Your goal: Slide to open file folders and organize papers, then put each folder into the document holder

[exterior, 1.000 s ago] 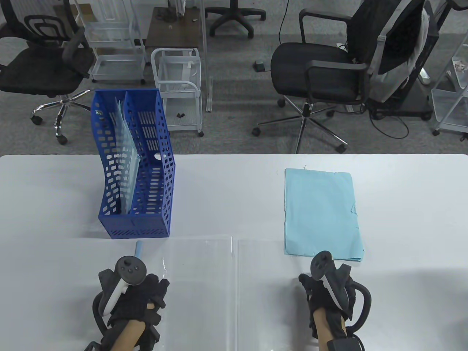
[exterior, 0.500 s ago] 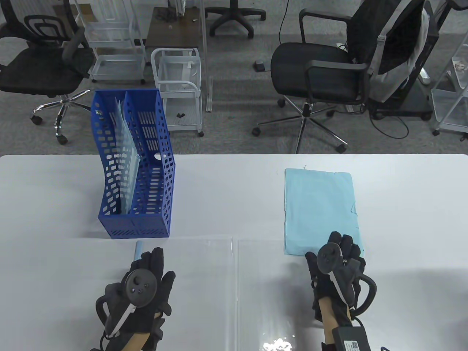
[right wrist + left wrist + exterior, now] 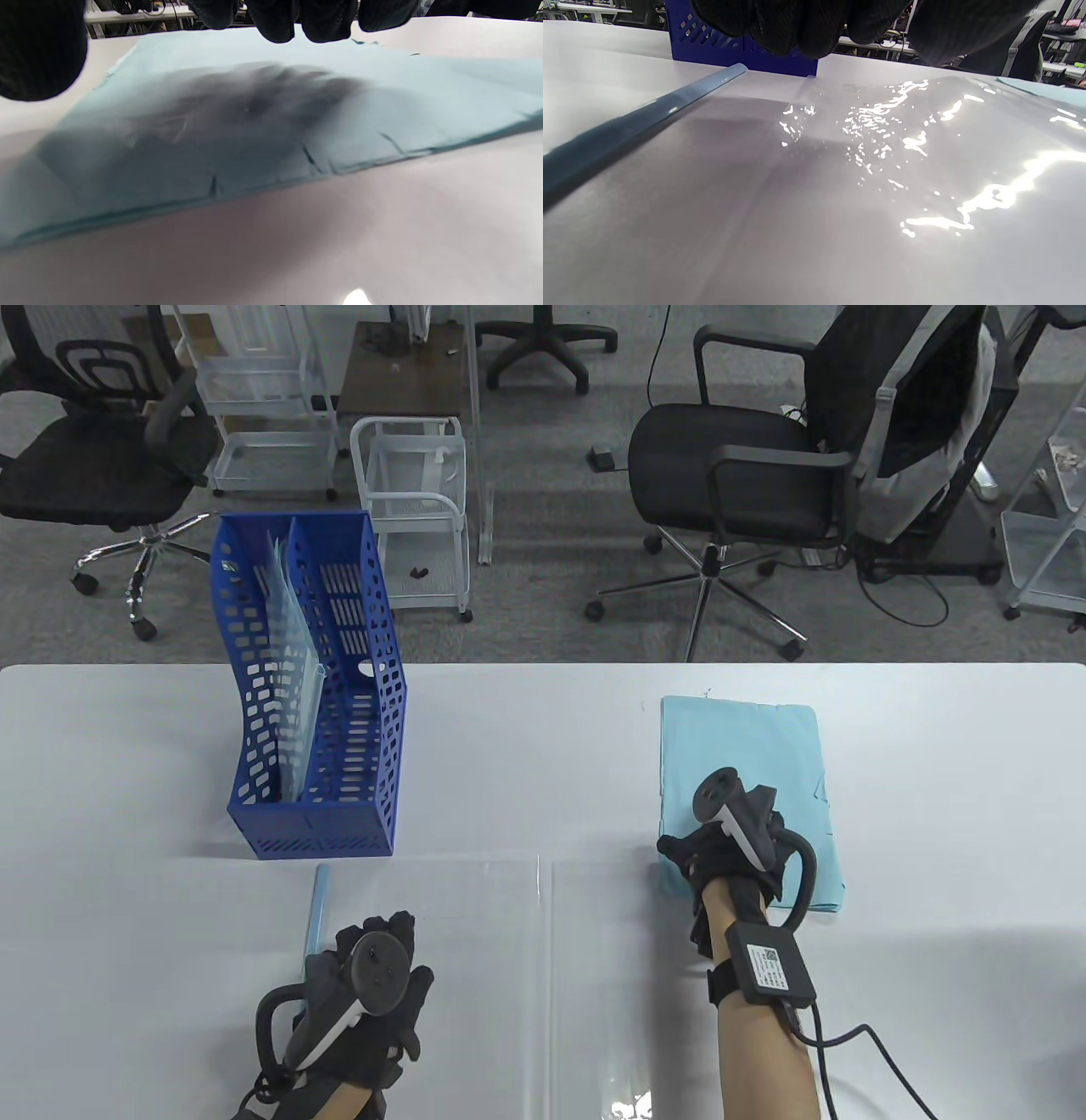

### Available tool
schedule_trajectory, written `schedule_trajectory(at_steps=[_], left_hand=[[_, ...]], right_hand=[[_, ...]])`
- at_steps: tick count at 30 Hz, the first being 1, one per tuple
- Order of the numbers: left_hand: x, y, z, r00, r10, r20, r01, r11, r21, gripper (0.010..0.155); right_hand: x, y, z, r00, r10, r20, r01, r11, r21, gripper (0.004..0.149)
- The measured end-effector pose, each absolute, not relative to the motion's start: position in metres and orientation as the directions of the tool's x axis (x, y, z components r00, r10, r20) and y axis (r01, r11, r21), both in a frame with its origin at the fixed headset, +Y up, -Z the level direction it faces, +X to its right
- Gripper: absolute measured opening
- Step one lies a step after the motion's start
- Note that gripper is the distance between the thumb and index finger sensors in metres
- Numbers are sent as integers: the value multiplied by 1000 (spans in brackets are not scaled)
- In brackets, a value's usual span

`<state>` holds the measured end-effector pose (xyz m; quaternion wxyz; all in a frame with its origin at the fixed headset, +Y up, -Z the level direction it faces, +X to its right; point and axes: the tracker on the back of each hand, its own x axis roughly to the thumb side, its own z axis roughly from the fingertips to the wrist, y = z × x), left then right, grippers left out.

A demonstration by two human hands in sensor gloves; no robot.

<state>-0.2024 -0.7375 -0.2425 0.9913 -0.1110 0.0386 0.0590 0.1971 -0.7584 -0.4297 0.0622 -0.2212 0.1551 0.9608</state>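
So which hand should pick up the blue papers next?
Right. The right hand is already over the near end of the light blue paper stack, fingers above it, while the left hand rests on the open clear folder, probably steadying it.

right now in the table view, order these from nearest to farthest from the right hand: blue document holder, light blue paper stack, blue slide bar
1. light blue paper stack, directly under the right hand
2. blue slide bar, left, beside the left hand
3. blue document holder, far left, farther back

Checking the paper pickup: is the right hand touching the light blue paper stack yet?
Cannot tell. The right hand is over the light blue paper stack in the table view; the blurred right wrist view shows no plain contact or gap.
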Motion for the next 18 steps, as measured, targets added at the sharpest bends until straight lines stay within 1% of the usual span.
schedule_trajectory(at_steps=[2, 5, 7, 10, 12, 15, 18], left_hand=[[-201, -740, -242, 991, 82, -101, -101, 974, -202, 70], [-200, -743, -243, 992, 92, -92, -108, 975, -192, 72], [-199, -743, -243, 991, 94, -91, -111, 974, -199, 72], [-196, -746, -243, 992, 92, -83, -108, 969, -220, 71], [-194, -750, -244, 993, 86, -86, -106, 958, -266, 70], [-193, -754, -245, 993, 79, -91, -102, 950, -296, 69], [-193, -754, -245, 992, 92, -88, -114, 949, -293, 69]], right_hand=[[198, -761, -437, -894, 37, -447, -186, -937, 296, 102], [200, -767, -446, -892, 7, -452, -190, -913, 361, 103], [201, -766, -448, -892, 16, -452, -185, -925, 333, 102], [200, -764, -451, -898, -14, -440, -154, -927, 343, 102], [199, -763, -453, -896, -20, -443, -149, -927, 343, 100], [199, -761, -456, -890, -34, -454, -125, -941, 315, 97], [202, -760, -459, -882, -48, -468, -95, -956, 278, 93]])
